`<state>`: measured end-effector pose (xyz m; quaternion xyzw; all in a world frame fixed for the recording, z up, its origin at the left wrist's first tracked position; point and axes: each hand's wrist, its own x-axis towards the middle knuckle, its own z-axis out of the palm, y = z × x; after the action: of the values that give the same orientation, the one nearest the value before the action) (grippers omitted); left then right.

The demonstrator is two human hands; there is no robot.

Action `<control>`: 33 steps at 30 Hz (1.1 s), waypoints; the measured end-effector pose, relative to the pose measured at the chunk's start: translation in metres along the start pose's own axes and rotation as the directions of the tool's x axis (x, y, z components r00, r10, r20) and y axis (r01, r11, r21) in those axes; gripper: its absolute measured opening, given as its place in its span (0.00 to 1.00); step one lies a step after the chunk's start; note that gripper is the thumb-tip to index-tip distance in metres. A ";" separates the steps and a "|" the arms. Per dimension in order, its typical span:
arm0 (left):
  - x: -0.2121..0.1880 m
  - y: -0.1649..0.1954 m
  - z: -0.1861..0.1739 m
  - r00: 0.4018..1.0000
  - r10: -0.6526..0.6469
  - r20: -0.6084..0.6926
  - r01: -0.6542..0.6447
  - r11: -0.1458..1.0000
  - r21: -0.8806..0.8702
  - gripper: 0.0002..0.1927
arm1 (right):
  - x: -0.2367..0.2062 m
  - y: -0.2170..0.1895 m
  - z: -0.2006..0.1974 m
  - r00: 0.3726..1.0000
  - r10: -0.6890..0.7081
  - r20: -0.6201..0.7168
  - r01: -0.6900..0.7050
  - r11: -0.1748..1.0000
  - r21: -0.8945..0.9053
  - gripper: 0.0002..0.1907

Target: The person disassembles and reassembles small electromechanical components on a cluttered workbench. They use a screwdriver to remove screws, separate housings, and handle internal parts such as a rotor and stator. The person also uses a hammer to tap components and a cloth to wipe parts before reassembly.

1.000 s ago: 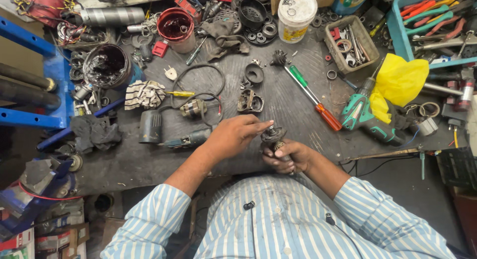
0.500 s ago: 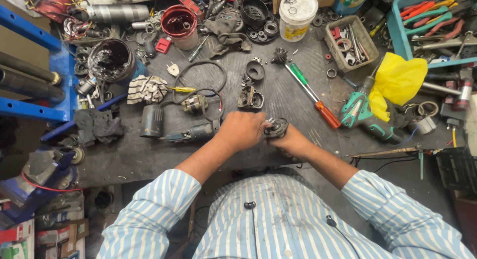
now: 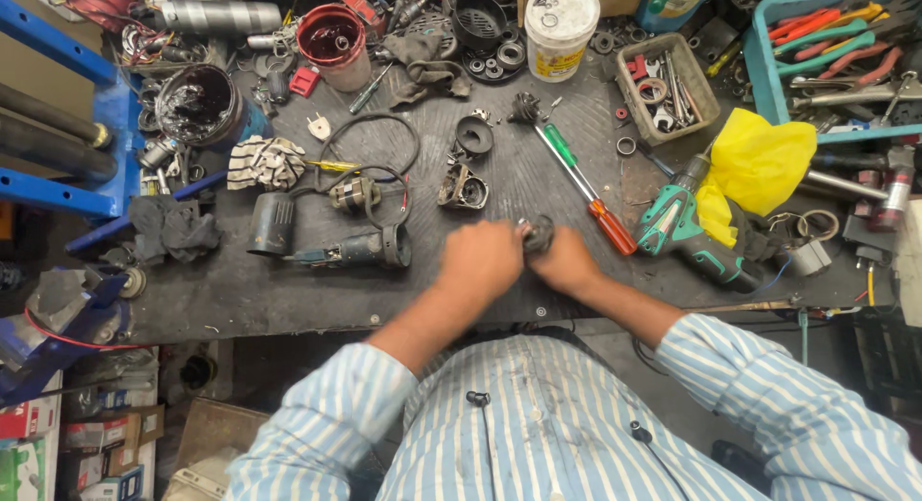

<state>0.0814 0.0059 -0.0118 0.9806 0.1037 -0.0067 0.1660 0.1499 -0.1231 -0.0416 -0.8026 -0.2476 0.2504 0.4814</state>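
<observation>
Near the bench's front edge, midway along, a small dark motor part sits between both fists: left hand and right hand grip it equally close.

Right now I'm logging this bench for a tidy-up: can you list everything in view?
metal part: 1, dark, held between both hands at bench centre
screwdriver: 1, green and orange handle, right of the hands
drill: 1, green, right side, under the yellow cloth
yellow cloth: 1, right
grinder: 1, dark with black cord, left of the hands
housing: 1, dark, above the hands
grease tub: 1, black inside, left rear
red cup: 1, rear
white tub: 1, rear centre
parts tray: 1, grey, rear right
tool crate: 1, teal, far right
left hand: on the part
right hand: on the part
</observation>
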 end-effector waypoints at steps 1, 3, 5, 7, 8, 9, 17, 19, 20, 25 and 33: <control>0.000 0.007 -0.001 0.997 -0.075 -0.004 0.075 0.997 0.019 0.24 | -0.001 -0.001 0.000 0.985 0.145 -0.090 -0.156 0.979 -0.133 0.16; 0.000 0.011 -0.007 0.993 -0.108 0.046 0.108 0.994 0.007 0.25 | -0.004 -0.001 -0.004 0.983 0.137 -0.123 -0.163 0.959 -0.231 0.17; 0.004 0.008 -0.015 0.993 -0.116 0.004 0.117 0.992 -0.045 0.25 | 0.000 0.001 -0.009 0.984 0.055 -0.168 -0.107 0.941 -0.320 0.20; 0.002 0.004 -0.020 0.989 -0.143 -0.036 0.136 0.980 -0.148 0.23 | -0.006 0.010 -0.008 0.986 -0.013 -0.167 -0.053 0.922 -0.384 0.25; 0.001 0.003 -0.021 0.987 -0.156 -0.032 0.151 0.979 -0.134 0.22 | -0.009 0.017 -0.007 0.962 -0.203 -0.182 0.097 0.879 -0.467 0.30; 0.000 0.001 -0.020 0.986 -0.162 -0.037 0.157 0.981 -0.116 0.20 | -0.010 0.024 -0.005 0.900 -0.394 -0.186 0.237 0.801 -0.550 0.34; -0.018 0.001 0.002 0.968 -0.022 -0.250 -0.086 0.906 -0.414 0.13 | -0.014 0.063 -0.012 0.973 -0.204 -0.106 0.108 0.811 -0.575 0.28; -0.022 0.001 0.006 0.964 -0.006 -0.266 -0.127 0.867 -0.482 0.11 | -0.016 0.059 -0.017 0.974 -0.190 -0.120 0.088 0.816 -0.571 0.26; -0.023 0.001 0.007 0.958 -0.020 -0.285 -0.138 0.840 -0.525 0.11 | -0.017 0.058 -0.020 0.938 -0.319 -0.138 0.192 0.805 -0.561 0.28; -0.023 -0.002 0.006 0.957 -0.087 -0.276 -0.113 0.765 -0.634 0.10 | -0.021 0.060 -0.023 0.780 -0.619 -0.094 0.476 0.684 -0.552 0.29; -0.022 0.003 0.005 0.973 -0.037 -0.229 -0.113 0.789 -0.604 0.10 | -0.021 0.067 -0.021 0.943 -0.285 -0.172 0.180 0.872 -0.455 0.29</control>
<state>0.0605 -0.0032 -0.0147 0.8697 0.0990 0.1437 0.4617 0.1586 -0.1779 -0.0899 -0.8772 -0.3339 0.0329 0.3435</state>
